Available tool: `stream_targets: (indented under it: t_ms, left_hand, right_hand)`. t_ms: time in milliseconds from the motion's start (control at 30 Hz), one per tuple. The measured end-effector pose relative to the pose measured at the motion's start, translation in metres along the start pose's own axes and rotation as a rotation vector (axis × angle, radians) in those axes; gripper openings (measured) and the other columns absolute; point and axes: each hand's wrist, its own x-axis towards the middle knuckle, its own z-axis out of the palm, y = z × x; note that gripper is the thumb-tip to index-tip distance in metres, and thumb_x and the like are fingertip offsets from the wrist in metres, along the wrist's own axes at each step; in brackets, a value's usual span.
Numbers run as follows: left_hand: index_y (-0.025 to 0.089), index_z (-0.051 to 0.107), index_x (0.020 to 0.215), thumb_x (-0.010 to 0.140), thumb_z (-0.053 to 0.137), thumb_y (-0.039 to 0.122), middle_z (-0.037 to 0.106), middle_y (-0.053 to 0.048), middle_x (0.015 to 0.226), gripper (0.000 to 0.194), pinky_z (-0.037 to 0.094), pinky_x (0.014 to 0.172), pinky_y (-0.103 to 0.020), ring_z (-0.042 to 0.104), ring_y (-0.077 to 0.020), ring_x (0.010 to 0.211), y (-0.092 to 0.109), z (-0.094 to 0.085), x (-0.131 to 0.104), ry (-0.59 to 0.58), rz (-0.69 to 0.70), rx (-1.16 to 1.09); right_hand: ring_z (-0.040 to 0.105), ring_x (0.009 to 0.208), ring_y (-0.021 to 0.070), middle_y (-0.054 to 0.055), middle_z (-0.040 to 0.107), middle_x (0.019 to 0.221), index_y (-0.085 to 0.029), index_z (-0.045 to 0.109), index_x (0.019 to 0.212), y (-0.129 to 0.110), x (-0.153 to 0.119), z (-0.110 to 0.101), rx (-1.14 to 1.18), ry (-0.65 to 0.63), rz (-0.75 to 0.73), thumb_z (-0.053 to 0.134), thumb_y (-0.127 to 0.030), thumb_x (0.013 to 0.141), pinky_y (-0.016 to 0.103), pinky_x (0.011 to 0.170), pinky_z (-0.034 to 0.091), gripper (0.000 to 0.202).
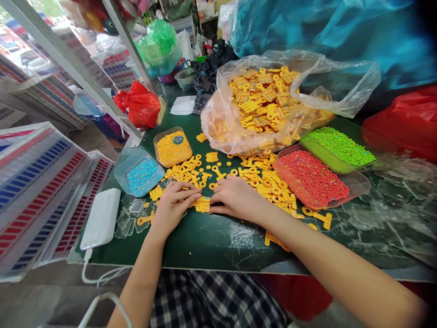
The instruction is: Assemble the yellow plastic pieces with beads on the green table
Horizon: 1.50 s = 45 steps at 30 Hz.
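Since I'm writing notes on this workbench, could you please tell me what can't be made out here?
- Head view: edges of the yellow piece, covered by fingers of the left hand and right hand.
- Head view: marking on the dark disc, too small.
- Head view: top of the blue bundle, cut off by the upper edge.
- Head view: lowest pieces in the clear bag, hidden by those above.

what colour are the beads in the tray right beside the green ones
The beads are red, clearest in the head view.
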Motion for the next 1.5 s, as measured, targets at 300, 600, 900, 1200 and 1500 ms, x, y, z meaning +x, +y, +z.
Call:
stream_targets:
  t_ms: [300,600,900,1200,1500]
  left_hand:
    - [0.035,0.077,0.103,0.092,0.061,0.037,0.069,-0.004,0.113,0.019,0.047,0.094,-0.044,0.055,-0.0239,0.102,0.004,0.013,-0.003,-0.107,0.08,0.095]
    - [0.031,0.078,0.101,0.092,0.06,0.035,0.067,-0.004,0.126,0.021,0.046,0.097,-0.048,0.054,-0.0254,0.104,0.009,0.016,-0.001,-0.11,0.097,0.099]
    - [0.024,0.075,0.085,0.09,0.059,0.041,0.076,-0.006,0.091,0.024,0.051,0.087,-0.042,0.065,-0.0242,0.092,0.019,-0.014,0.018,0.18,-0.014,0.061]
    - [0.021,0.072,0.087,0.09,0.054,0.041,0.073,-0.008,0.101,0.028,0.044,0.09,-0.039,0.063,-0.0258,0.095,-0.012,-0.057,0.101,0.242,-0.09,0.488]
    - [0.012,0.074,0.104,0.09,0.039,0.062,0.071,-0.013,0.109,0.063,0.034,0.078,-0.044,0.059,-0.0358,0.106,-0.026,-0.052,0.118,0.112,-0.168,0.677]
  right_hand:
    - [0.061,0.078,0.0197,0.005,0.071,0.077,-0.022,0.076,0.082,0.001,0.0,-0.006,-0.03,-0.08,0.057,0.066,-0.043,0.087,0.031,0.068,0.031,0.024]
    - [0.066,0.078,0.0205,0.005,0.074,0.078,-0.022,0.076,0.08,0.002,-0.002,-0.011,-0.06,-0.126,0.071,0.066,-0.045,0.087,0.031,0.066,0.03,0.027]
    - [0.063,0.075,0.0184,0.003,0.072,0.074,-0.021,0.075,0.081,0.001,-0.002,-0.017,-0.063,-0.136,0.066,0.068,-0.044,0.086,0.03,0.064,0.028,0.025]
    - [0.065,0.076,0.0188,0.004,0.072,0.074,-0.021,0.073,0.1,-0.002,-0.003,-0.014,-0.073,-0.078,-0.057,0.059,-0.049,0.091,0.031,0.061,0.025,0.032]
    - [0.067,0.085,0.0204,0.005,0.073,0.079,-0.021,0.071,0.103,-0.003,-0.002,-0.018,-0.142,-0.146,-0.056,0.051,-0.05,0.095,0.03,0.057,0.027,0.036]
